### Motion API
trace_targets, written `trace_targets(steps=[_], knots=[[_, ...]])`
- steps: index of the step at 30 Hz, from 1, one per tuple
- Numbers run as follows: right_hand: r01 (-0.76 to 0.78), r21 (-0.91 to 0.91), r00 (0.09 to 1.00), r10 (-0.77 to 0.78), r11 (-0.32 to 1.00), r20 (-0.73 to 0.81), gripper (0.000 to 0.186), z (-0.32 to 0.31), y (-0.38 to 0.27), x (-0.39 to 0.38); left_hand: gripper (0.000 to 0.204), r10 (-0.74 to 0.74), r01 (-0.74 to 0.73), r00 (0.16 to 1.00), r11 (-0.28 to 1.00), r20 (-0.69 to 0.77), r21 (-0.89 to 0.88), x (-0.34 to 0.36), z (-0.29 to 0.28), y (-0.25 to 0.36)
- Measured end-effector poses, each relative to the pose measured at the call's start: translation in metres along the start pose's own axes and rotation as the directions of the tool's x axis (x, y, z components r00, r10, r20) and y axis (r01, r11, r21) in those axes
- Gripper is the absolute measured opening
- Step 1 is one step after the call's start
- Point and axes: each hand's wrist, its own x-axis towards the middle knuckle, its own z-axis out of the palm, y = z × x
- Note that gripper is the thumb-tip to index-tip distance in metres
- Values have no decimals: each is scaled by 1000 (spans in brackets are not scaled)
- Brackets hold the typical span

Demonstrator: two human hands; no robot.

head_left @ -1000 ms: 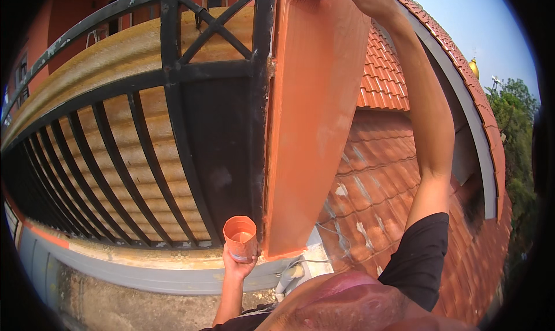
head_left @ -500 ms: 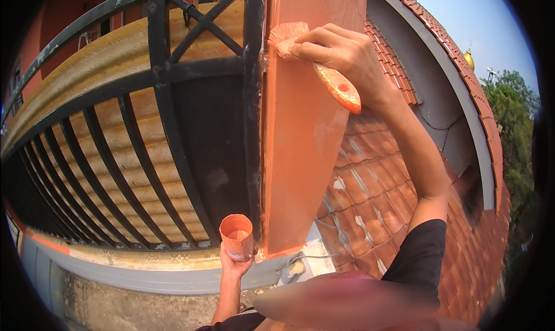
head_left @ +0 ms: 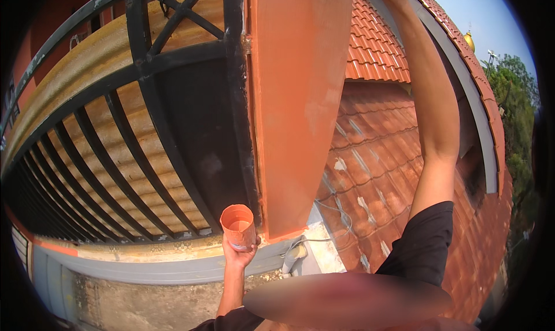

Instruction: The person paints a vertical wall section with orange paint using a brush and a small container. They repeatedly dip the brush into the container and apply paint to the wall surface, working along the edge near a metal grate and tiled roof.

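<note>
My left hand [head_left: 241,256] is closed around an orange paint-coated cup [head_left: 240,234], held upright low beside the foot of the pillar. Orange paint lies inside the cup. A broad orange pillar [head_left: 298,100] rises in front of me, wet-looking on its face, with a few duller patches. My right arm [head_left: 437,106] is raised high along the pillar's right side. Only the wrist end of it shows at the upper edge. The fingers of my right hand and the paintbrush seen earlier are outside the picture.
A black metal gate [head_left: 191,140] with bars and a solid panel adjoins the pillar's left edge. Behind it hangs a yellowish corrugated sheet [head_left: 104,59]. Sloping roof tiles [head_left: 376,175] lie to the right. A thin cable [head_left: 341,212] and a pipe end [head_left: 293,257] sit near the pillar's base.
My right hand with the paintbrush has gone upward, out past the top edge. The view has shifted slightly, so gate and pillar appear further left. My left hand still holds the cup.
</note>
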Motion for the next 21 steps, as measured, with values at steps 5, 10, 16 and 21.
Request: trace_targets(steps=[5,10,16,21], knots=[[350,-463,934,-342,814,104,18,9,10,-114,66,-12,13,1000,1000,-17,26,12,1,-15],[218,-199,947,-158,956,279,16,0,-47,-222,66,-37,38,999,998,-26,59,9,3,-26],[-375,60,787,283,925,547,20,-34,-29,-203,66,-32,32,999,998,17,46,12,8,-28],[-263,188,964,248,946,99,14,-23,33,-136,62,-6,5,1000,1000,25,22,25,-1,-34]])
